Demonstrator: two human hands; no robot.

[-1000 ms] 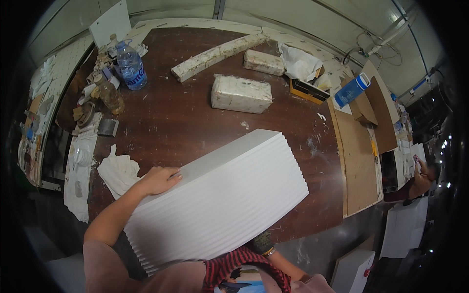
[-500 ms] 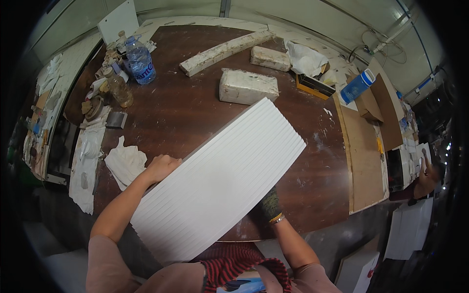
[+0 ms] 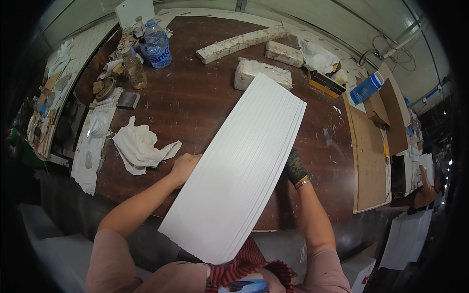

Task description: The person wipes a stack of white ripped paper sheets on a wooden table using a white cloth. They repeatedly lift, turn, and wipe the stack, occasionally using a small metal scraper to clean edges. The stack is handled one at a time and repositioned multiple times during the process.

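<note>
A long white ridged panel (image 3: 238, 171) lies slantwise between my hands, its far end over the brown tabletop and its near end close to my body. Fine parallel lines run along its length, and its short ends look slightly stepped. My bare left hand (image 3: 187, 167) grips the left edge, its fingertips partly hidden by the panel. On the other side, my right hand (image 3: 296, 168), in a dark work glove, holds the right edge with its fingers out of sight behind it. A crumpled white cloth (image 3: 141, 149) lies just beyond my left hand.
Wrapped blocks (image 3: 259, 73) and a long wrapped bar (image 3: 239, 45) lie at the back of the brown table (image 3: 195, 107). Bottles (image 3: 158, 46) and clutter stand far left. A tissue box (image 3: 326, 84) and blue canister (image 3: 366, 88) are right. Another person's arm (image 3: 426, 188) shows far right.
The panel has turned steeper, its far end now pointing more directly away from me, and its right side has tipped. Both hands have shifted right with it. More of the cloth shows.
</note>
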